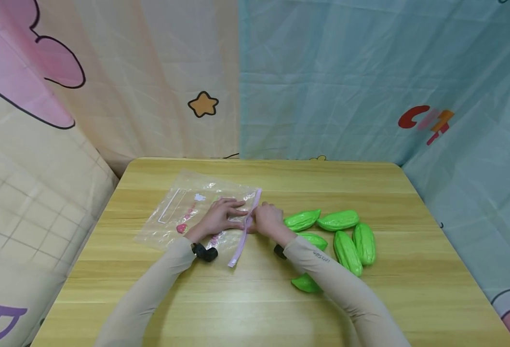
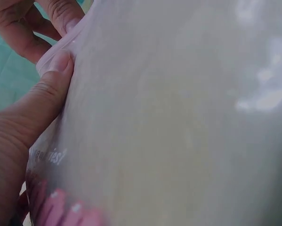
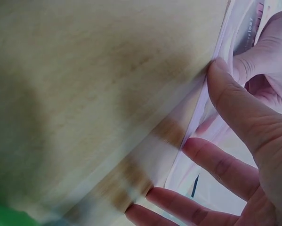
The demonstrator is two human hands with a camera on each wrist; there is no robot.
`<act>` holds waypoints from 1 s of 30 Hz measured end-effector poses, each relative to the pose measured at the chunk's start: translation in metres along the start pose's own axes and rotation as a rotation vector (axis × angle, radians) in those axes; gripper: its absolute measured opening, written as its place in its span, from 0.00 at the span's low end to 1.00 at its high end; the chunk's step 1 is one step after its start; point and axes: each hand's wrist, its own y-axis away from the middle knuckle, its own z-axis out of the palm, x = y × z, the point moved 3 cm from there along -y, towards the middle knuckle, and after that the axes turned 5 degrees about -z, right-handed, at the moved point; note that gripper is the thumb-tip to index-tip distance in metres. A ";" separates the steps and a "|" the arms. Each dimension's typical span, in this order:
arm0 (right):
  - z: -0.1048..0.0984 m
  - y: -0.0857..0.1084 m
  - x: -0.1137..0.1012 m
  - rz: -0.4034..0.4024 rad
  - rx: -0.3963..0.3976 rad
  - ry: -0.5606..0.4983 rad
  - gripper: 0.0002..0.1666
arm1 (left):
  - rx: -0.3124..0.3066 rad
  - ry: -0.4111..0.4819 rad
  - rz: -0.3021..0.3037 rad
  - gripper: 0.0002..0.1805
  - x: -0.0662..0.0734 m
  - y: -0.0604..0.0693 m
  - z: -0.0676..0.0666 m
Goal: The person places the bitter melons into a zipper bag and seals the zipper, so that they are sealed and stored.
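A clear plastic zip bag [image 1: 168, 207] with a pink zip strip [image 1: 237, 250] and printed pictures lies flat on the table, its mouth towards the right. My left hand [image 1: 219, 218] pinches the bag at the strip; in the left wrist view its thumb [image 2: 44, 101] lies on the film just below the pink edge. From the other side my right hand [image 1: 269, 220] pinches the same strip, with thumb and forefinger at the edge in the right wrist view. Several bright green ridged bitter melons [image 1: 338, 220] lie right of the right hand, some partly hidden by the right forearm.
The wooden table [image 1: 420, 289] has its far edge near a patterned cloth backdrop [image 1: 315, 86]. More cloth hangs at both sides. A black camera mount [image 1: 205, 252] sits on the left wrist.
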 end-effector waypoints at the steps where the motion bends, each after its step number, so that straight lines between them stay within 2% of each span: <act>1: 0.000 0.000 0.000 0.001 -0.001 -0.002 0.28 | 0.002 0.003 -0.002 0.26 0.000 0.000 0.000; 6: -0.001 0.000 0.000 0.010 -0.009 0.005 0.28 | 0.019 0.040 -0.019 0.22 -0.002 0.000 -0.002; 12: -0.002 0.001 -0.001 -0.001 -0.009 0.017 0.27 | 0.090 0.137 -0.030 0.15 -0.006 0.000 -0.003; 19: -0.003 0.002 -0.001 -0.006 -0.009 0.037 0.26 | 0.161 0.253 -0.007 0.09 -0.012 0.002 -0.003; 26: -0.002 0.004 -0.001 -0.011 0.011 0.030 0.24 | 0.174 0.406 -0.093 0.08 -0.014 0.006 -0.005; 30: -0.001 0.004 -0.002 -0.019 0.028 0.025 0.24 | 0.207 0.487 -0.164 0.08 -0.013 0.010 -0.009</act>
